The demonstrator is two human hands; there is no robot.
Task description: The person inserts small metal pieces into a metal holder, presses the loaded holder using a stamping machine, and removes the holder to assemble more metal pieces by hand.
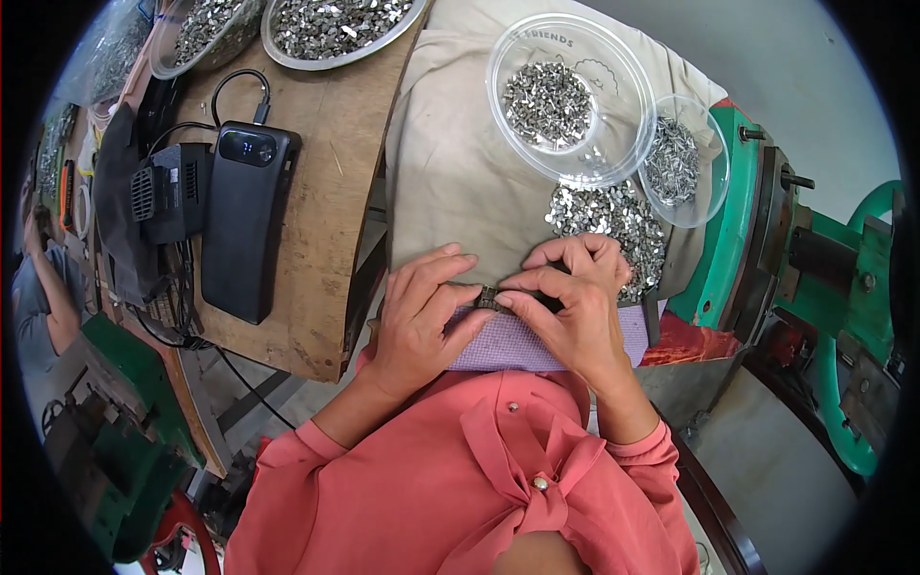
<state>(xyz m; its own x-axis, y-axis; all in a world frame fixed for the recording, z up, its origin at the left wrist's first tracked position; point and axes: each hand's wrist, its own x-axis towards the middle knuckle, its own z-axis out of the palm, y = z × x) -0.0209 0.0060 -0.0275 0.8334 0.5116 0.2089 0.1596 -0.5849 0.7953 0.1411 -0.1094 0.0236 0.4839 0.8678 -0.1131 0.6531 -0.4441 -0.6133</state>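
Observation:
My left hand (422,309) and my right hand (578,299) meet low in the middle of the head view. Between their fingertips is a short, dark, ridged metal piece (488,298). My right thumb and forefinger pinch its right end, while my left thumb and forefinger close on its left side. Under my right hand lies something black (550,276), mostly hidden. Just beyond that hand, a heap of small shiny metal pieces (613,225) is spread on the beige cloth (441,144). A lilac checked cloth (508,353) lies below my hands.
Beyond the heap stand a clear round tub (498,115) of metal bits and a clear dish (717,182) of thin metal pins. Left, a wooden table (331,182) carries a black power bank (247,220) and filled bowls (278,48). Green machinery (724,211) borders the right. Another person's arm (59,297) shows far left.

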